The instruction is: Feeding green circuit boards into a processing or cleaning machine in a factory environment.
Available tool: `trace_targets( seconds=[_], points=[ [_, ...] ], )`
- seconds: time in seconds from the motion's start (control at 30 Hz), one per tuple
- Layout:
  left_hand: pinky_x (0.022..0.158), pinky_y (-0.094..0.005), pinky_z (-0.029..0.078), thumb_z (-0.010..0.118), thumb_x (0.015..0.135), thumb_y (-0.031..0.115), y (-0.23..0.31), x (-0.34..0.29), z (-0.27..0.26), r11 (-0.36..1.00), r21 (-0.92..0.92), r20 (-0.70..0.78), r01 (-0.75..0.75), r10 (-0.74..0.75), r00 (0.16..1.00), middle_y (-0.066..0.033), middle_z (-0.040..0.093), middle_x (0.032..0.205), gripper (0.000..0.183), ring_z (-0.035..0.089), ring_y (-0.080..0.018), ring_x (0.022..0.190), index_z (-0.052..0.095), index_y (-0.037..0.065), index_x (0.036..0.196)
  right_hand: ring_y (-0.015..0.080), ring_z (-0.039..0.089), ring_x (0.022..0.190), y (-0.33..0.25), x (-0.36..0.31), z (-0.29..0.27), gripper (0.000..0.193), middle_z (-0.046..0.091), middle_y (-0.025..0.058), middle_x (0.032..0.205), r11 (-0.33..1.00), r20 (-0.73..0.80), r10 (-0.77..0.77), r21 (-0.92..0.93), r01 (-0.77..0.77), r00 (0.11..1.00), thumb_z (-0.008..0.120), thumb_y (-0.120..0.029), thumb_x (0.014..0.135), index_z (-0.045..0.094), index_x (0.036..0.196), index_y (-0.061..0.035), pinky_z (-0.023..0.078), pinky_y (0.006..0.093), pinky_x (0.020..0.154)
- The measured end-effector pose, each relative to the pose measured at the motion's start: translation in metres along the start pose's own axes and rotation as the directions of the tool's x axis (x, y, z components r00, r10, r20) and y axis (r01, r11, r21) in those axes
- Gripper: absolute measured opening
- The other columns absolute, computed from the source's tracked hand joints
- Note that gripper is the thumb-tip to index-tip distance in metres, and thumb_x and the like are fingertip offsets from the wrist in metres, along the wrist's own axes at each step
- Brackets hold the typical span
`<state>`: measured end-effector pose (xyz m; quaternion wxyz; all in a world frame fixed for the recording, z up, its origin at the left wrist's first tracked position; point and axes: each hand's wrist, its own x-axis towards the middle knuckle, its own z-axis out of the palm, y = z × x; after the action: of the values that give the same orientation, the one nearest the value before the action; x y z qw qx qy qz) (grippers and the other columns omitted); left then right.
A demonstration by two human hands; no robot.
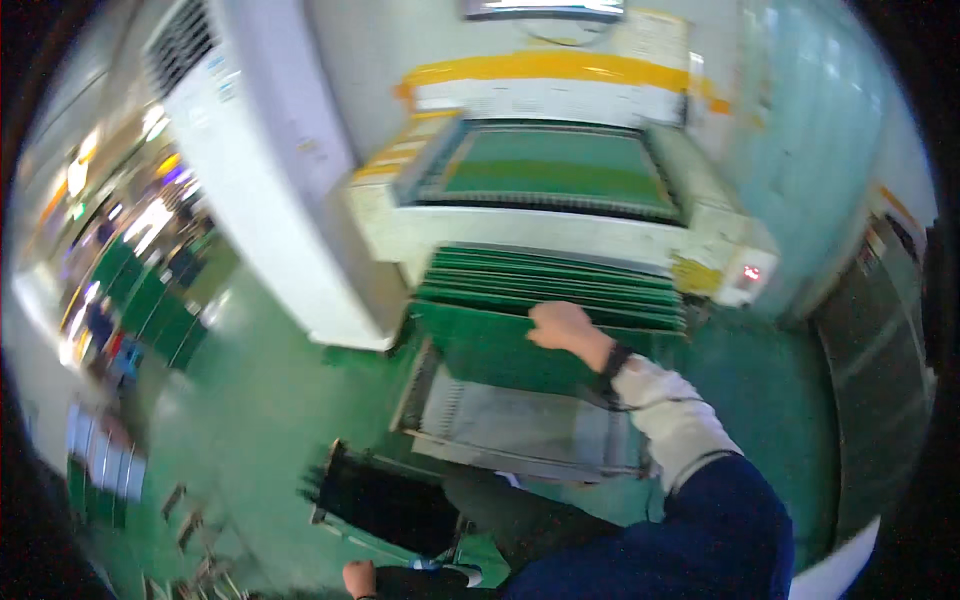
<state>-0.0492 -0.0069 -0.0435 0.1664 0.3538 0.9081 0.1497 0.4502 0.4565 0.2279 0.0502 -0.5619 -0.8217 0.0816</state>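
My right hand (563, 328) reaches forward over a row of upright green boards (560, 270). Its fingers are closed at the upper edge of the nearest green board (480, 345), which stands in front of the others. A dark band circles that wrist, below it a pale sleeve cuff. My left hand (359, 577) shows at the lower edge, curled closed beside a dark rack (385, 505); whatever its fingers may hold is hidden. Under the nearest board lies a grey rack or tray (500, 420) with a metal frame.
Behind the boards stands a pale machine (590, 225) with a green conveyor bed (550, 165) and yellow tape. A tall white cabinet (270, 170) rises at left, a translucent curtain (810, 150) at right. A dark panel (880, 330) leans at far right.
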Motion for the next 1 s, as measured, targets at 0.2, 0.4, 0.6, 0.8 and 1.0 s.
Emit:
trace_targets(
  seconds=[0.2, 0.4, 0.6, 0.8, 1.0],
  points=[
    [0.068, -0.0415, 0.052, 0.048, 0.097, 0.013, -0.041, 0.026, 0.031, 0.789, 0.478, 0.236, -0.386, 0.308, 0.922, -0.0145, 0.069, 0.098, 0.022, 0.067, -0.0282, 0.082, 0.068, 0.008, 0.100, 0.0370, 0.067, 0.082, 0.015, -0.001, -0.002, 0.025, 0.069, 0.0175, 0.083, 0.999, -0.063, 0.028, 0.017, -0.027, 0.998, 0.068, -0.026, 0.074, 0.070, 0.081, -0.0021, 0.054, 0.0473, 0.070],
    [0.065, -0.0392, 0.053, 0.047, 0.097, 0.015, -0.070, 0.030, 0.037, 0.708, 0.594, 0.217, -0.382, 0.317, 0.923, -0.0124, 0.070, 0.099, 0.022, 0.068, -0.0246, 0.082, 0.066, 0.009, 0.105, 0.0359, 0.066, 0.085, 0.003, 0.006, -0.003, 0.026, 0.069, 0.0162, 0.087, 0.998, 0.014, 0.062, 0.008, -0.062, 0.998, 0.068, -0.027, 0.076, 0.070, 0.088, -0.0037, 0.054, 0.0473, 0.073],
    [0.069, -0.0404, 0.052, 0.049, 0.096, 0.022, -0.050, 0.034, 0.031, 0.897, 0.417, 0.214, -0.151, 0.065, 0.975, -0.0143, 0.069, 0.103, 0.026, 0.067, -0.0276, 0.087, 0.066, 0.007, 0.107, 0.0350, 0.066, 0.089, 0.006, 0.007, 0.002, 0.029, 0.069, 0.0151, 0.090, 0.993, 0.042, 0.118, 0.023, -0.119, 0.992, 0.068, -0.031, 0.079, 0.070, 0.093, -0.0059, 0.053, 0.0471, 0.075],
    [0.073, -0.0416, 0.052, 0.051, 0.095, 0.030, -0.041, 0.030, 0.023, 0.949, 0.313, 0.216, 0.033, -0.105, 0.971, -0.0161, 0.068, 0.106, 0.032, 0.066, -0.0306, 0.092, 0.066, 0.005, 0.108, 0.0352, 0.066, 0.090, 0.004, 0.006, 0.000, 0.029, 0.069, 0.0154, 0.090, 0.993, 0.052, 0.117, 0.018, -0.118, 0.992, 0.069, -0.031, 0.078, 0.070, 0.092, -0.0058, 0.053, 0.0468, 0.076],
    [0.078, -0.0428, 0.051, 0.053, 0.095, 0.037, -0.034, 0.026, 0.016, 0.958, 0.230, 0.233, 0.168, -0.222, 0.947, -0.0179, 0.067, 0.109, 0.040, 0.065, -0.0336, 0.098, 0.066, 0.003, 0.110, 0.0353, 0.066, 0.090, 0.002, 0.001, -0.005, 0.029, 0.069, 0.0156, 0.089, 0.997, 0.018, 0.082, -0.010, -0.082, 0.996, 0.069, -0.031, 0.079, 0.069, 0.093, -0.0054, 0.053, 0.0465, 0.076]
  ],
)
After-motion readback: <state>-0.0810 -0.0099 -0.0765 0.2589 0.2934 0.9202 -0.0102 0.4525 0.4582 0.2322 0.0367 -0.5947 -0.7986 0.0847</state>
